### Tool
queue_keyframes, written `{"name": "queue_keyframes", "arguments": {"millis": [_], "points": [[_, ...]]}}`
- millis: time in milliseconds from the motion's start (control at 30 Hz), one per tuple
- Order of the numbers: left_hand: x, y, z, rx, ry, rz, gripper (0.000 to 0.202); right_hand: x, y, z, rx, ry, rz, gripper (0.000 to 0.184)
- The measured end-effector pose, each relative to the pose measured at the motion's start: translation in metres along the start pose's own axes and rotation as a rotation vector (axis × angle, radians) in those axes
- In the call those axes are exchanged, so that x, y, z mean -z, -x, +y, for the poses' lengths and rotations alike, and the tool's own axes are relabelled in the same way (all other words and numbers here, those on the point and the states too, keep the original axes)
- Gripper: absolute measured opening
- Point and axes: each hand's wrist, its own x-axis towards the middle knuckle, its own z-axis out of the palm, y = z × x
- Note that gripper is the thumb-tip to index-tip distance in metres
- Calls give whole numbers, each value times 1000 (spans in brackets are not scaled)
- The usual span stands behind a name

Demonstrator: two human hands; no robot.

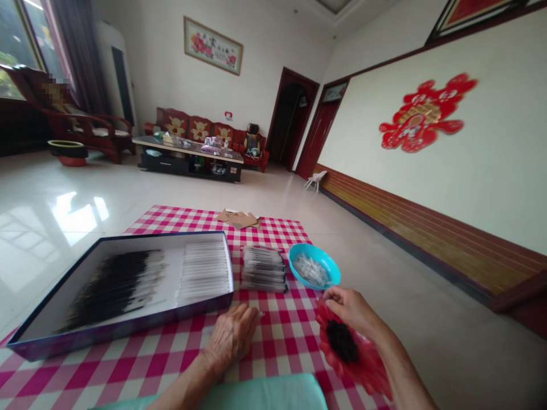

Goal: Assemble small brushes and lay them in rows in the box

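My left hand [235, 333] is closed low over the checked cloth, around a translucent pen barrel [208, 330] whose pale ends show on both sides of the fingers. My right hand [350, 307] has its fingertips pinched together between a blue bowl [337, 279] of small whitish pieces [311, 269] and a red flower-shaped dish [327, 341]. Small black pieces [342, 340] fill the dish's middle. Whatever the right fingers hold is too small to make out. Ahead of my left hand lies a stack of translucent pens [264, 269] with dark ends.
A shallow box [128, 335] at left holds a pile of black-and-clear sticks [115, 285] and a row of clear tubes [204, 267]. Torn cardboard [240, 219] lies on the cloth's [179, 219] far side. Green fabric [273, 393] is nearest me. A low table [188, 149] stands beyond.
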Motion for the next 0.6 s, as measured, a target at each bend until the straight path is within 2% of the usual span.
{"name": "queue_keyframes", "arguments": {"millis": [67,167,233,333,400,500,600], "points": [[0,0,1,3,5,1,27,8,16,-3,-14,-71,-34,13],[1,0,3,5,18,2,26,2,27,-21,-4,-117,36,16],[2,0,4,2,30,2,25,-15,30,-42,43,-164,42,16],[3,0,4,-12,60,-5,25,-53,33,-75,108,-308,-16,18],[2,0,4,-27,83,-4,24,-79,35,-88,130,-376,-18,20],[1,1,3,-40,101,11,24,-107,36,-92,118,-420,5,18],[1,1,4,-65,104,26,24,-122,37,-86,74,-439,32,17]]}}
